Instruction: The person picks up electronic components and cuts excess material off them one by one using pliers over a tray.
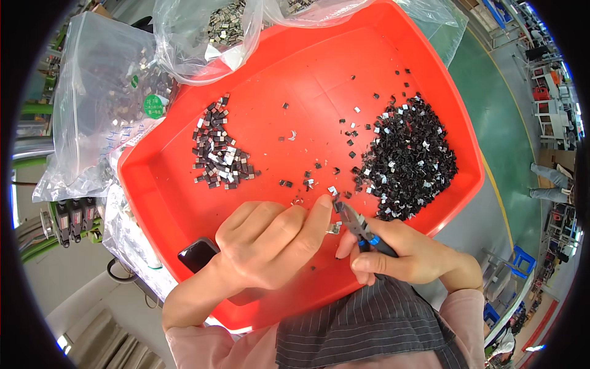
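Note:
Over the red tray (pixel 289 67), my left hand (pixel 270 243) is closed, its index fingertip and thumb drawn together. What it pinches is mostly hidden; a small shiny metal piece (pixel 334 228) shows beside the fingers. My right hand (pixel 399 252) grips a pair of cutting pliers (pixel 372 238) with blue-and-black handles. Their jaws meet a tiny dark bit right at the left fingertip. Small black-and-silver connectors (pixel 224 160) lie heaped on the tray's left side. A larger pile of black and white plastic scraps (pixel 412 154) covers the right side.
Clear plastic bags (pixel 104 92) of metal parts stand at the tray's far left, and another bag (pixel 233 31) overlaps its far rim. A black phone (pixel 198 254) lies at the near left. A person's legs (pixel 550 184) and blue stools (pixel 522 261) show at the right.

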